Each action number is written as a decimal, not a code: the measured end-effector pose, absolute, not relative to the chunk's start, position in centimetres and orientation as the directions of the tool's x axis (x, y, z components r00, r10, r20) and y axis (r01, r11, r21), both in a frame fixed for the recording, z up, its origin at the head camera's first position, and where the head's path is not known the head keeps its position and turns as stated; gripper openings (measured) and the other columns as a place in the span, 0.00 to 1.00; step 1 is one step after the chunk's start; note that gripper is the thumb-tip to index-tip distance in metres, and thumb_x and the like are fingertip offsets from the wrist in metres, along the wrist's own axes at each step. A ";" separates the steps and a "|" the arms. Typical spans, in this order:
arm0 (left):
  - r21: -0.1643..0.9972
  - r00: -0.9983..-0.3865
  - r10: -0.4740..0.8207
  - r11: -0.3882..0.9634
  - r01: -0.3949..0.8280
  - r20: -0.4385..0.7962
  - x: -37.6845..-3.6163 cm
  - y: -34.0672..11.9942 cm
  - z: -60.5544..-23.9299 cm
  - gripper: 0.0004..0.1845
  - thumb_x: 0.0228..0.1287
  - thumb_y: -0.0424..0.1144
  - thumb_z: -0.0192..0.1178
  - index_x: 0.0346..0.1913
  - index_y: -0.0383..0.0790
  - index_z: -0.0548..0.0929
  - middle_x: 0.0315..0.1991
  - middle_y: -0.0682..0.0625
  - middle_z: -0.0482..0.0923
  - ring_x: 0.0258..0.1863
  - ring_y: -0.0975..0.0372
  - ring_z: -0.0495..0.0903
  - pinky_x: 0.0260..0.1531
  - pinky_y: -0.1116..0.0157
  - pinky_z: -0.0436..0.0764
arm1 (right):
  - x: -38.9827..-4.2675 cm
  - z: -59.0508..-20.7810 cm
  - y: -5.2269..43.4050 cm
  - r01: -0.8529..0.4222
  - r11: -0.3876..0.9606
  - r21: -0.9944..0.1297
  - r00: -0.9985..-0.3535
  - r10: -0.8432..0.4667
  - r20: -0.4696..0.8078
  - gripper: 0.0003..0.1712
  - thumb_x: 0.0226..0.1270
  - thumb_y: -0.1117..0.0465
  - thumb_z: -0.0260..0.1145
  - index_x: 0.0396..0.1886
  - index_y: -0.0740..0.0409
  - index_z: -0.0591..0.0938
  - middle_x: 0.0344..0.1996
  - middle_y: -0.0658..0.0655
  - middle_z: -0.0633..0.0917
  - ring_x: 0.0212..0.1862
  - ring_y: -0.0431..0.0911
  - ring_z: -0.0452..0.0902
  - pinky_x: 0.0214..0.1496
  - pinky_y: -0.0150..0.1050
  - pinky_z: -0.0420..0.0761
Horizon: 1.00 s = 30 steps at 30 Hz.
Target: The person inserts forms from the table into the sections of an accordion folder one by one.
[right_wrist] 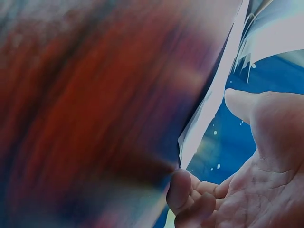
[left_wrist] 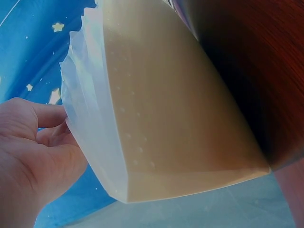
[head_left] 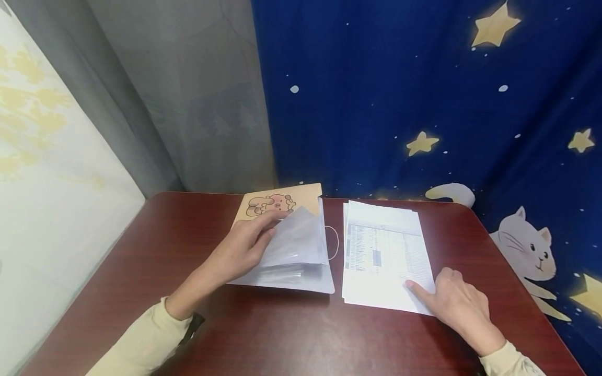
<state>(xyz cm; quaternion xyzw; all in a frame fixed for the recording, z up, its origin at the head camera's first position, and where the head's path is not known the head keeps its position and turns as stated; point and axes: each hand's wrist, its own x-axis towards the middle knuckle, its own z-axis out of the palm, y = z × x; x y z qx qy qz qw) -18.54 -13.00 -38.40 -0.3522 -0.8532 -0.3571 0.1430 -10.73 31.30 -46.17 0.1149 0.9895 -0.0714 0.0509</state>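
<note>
A folder (head_left: 326, 279) with a tan cartoon-printed cover (head_left: 251, 201) and translucent inner sleeves (head_left: 293, 237) lies spread on the table. My left hand (head_left: 240, 248) reaches over it from the left, pinching the sleeves between thumb and forefinger. Seen in the left wrist view, that hand (left_wrist: 40, 147) is at the fanned sleeve edges (left_wrist: 85, 85), beside the plain tan outside (left_wrist: 175, 118) of the folder. To the right lies a stack of printed papers (head_left: 381, 287). My right hand (head_left: 458, 300) rests at its near right corner, thumb straight on the top sheet, other fingers loosely bent beside the edge.
A thin white elastic loop (head_left: 337, 243) sticks out from the folder's right side towards the papers. Both lie on a dark red-brown table (head_left: 282, 334). A blue star-patterned curtain (head_left: 376, 104) and a grey curtain (head_left: 188, 104) hang behind its far edge.
</note>
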 end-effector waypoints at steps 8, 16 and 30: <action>0.498 -0.710 0.496 0.506 0.704 0.500 -18.7 -13.1 -38.6 0.22 0.74 0.26 0.58 0.67 0.44 0.82 0.60 0.51 0.87 0.44 0.62 0.82 0.47 0.61 0.82 | -10.7 -46.3 31.6 0.228 0.966 -0.119 -0.969 0.215 -0.119 0.55 0.61 0.24 0.68 0.46 0.78 0.73 0.24 0.62 0.72 0.24 0.52 0.69 0.23 0.43 0.70; 0.495 -0.700 0.502 0.496 0.714 0.508 -18.8 -13.3 -38.8 0.22 0.74 0.25 0.58 0.67 0.43 0.81 0.61 0.51 0.87 0.49 0.62 0.85 0.52 0.58 0.84 | -10.9 -46.7 31.6 0.234 0.961 -0.144 -0.968 0.217 -0.127 0.49 0.61 0.28 0.71 0.45 0.76 0.75 0.23 0.59 0.72 0.23 0.51 0.68 0.24 0.41 0.69; 0.501 -0.697 0.512 0.485 0.717 0.502 -18.9 -13.4 -38.8 0.23 0.75 0.25 0.58 0.68 0.44 0.81 0.62 0.51 0.86 0.50 0.62 0.85 0.52 0.58 0.84 | -11.3 -46.8 31.8 0.228 0.954 -0.196 -0.967 0.200 -0.155 0.49 0.62 0.27 0.71 0.48 0.74 0.78 0.24 0.58 0.74 0.24 0.49 0.68 0.25 0.40 0.68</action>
